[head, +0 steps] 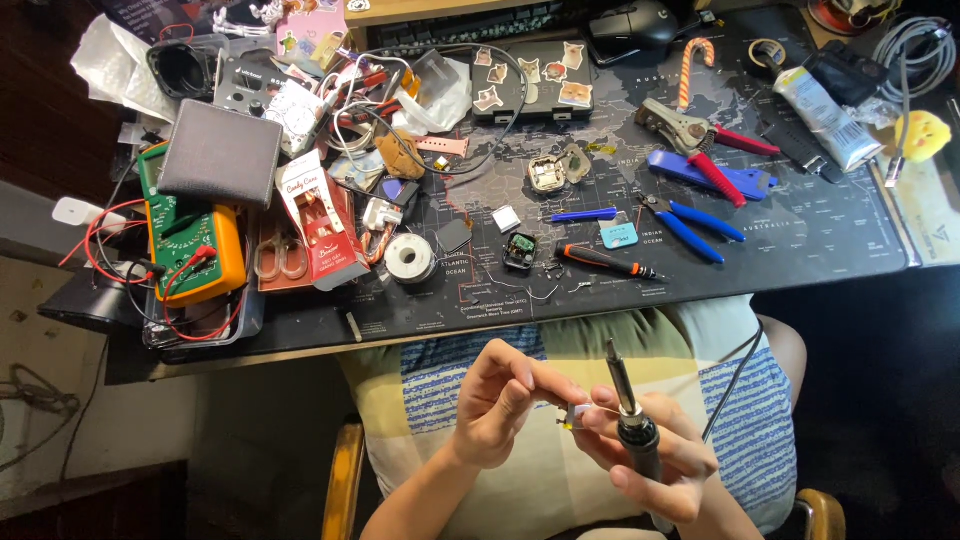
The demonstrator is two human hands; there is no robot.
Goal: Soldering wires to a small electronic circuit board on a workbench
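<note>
White part point(577, 415) betw. both hands, R hand point(655, 455) w/ soldering iron point(630, 415).

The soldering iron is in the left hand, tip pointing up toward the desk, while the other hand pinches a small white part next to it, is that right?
Not quite. The head view shows the soldering iron in the right hand, not the left. Its tip does point up toward the desk, and the left hand pinches the small white part beside it.

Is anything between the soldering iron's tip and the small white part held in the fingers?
Nothing visible. The soldering iron in the right hand points up just right of the small white part, pinched by left hand fingers.
</note>
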